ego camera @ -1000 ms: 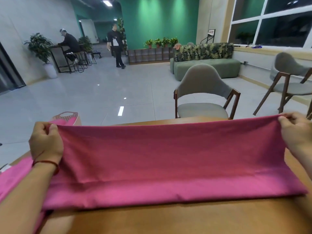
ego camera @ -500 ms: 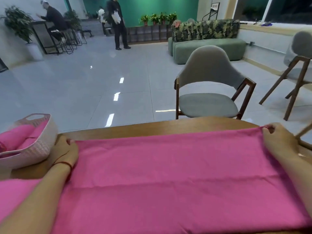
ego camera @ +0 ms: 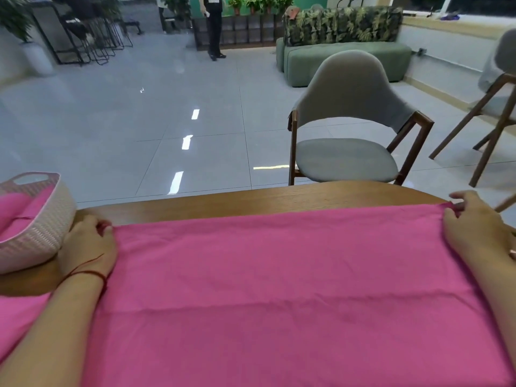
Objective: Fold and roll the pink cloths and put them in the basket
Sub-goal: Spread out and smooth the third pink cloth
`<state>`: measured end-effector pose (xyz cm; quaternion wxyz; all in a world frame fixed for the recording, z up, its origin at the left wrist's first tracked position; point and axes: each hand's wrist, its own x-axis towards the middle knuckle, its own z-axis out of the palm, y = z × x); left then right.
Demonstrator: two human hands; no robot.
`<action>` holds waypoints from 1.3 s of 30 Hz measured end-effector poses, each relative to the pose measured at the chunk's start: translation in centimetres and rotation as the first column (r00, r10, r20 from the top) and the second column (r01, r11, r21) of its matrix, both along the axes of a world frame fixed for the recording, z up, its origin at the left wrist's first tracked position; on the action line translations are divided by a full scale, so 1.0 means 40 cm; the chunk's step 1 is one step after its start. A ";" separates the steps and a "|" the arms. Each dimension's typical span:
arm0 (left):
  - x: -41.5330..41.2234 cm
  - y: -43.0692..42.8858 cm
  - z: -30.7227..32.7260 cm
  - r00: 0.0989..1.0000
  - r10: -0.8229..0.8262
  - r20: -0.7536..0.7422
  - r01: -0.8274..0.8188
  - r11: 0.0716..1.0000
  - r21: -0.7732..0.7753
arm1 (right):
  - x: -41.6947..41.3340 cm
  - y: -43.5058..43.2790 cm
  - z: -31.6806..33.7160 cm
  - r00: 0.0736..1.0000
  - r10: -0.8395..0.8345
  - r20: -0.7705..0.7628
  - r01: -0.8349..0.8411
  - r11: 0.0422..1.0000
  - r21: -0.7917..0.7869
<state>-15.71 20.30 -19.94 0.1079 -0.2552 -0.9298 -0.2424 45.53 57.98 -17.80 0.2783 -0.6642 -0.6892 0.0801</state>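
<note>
Pink cloth (ego camera: 279,275) is spread flat across the table (ego camera: 251,199). My left hand (ego camera: 89,247) and right hand (ego camera: 474,230) each pinch a far corner w/ curled fingers, imo to pull that edge taut & square for the next fold. Basket (ego camera: 36,233) sits just beside my left hand, so it's a short reach. Count: 1 basket, looks like 2 pink rolls (ego camera: 16,216) inside, 1 cloth spread, plus a pink bit (ego camera: 16,325) under my left arm. Can't tell if that's separate.
</note>
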 end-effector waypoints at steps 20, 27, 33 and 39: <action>-0.018 -0.004 0.018 0.999 -0.034 -0.020 0.028 0.969 -0.246 | 0.017 0.052 -0.023 0.958 0.115 0.261 -0.110 0.993 -0.034; 0.018 -0.014 0.039 0.994 -0.104 0.044 0.112 0.961 -0.253 | -0.005 0.034 0.009 0.940 0.165 0.298 -0.117 0.978 -0.173; 0.053 -0.016 0.062 0.983 -0.182 0.026 0.183 0.956 -0.231 | -0.004 0.010 0.012 0.939 0.194 0.285 -0.152 0.975 -0.165; 0.031 -0.014 0.047 0.988 -0.145 0.056 0.144 0.989 0.016 | 0.004 0.015 -0.007 0.989 0.107 0.103 -0.111 0.993 0.038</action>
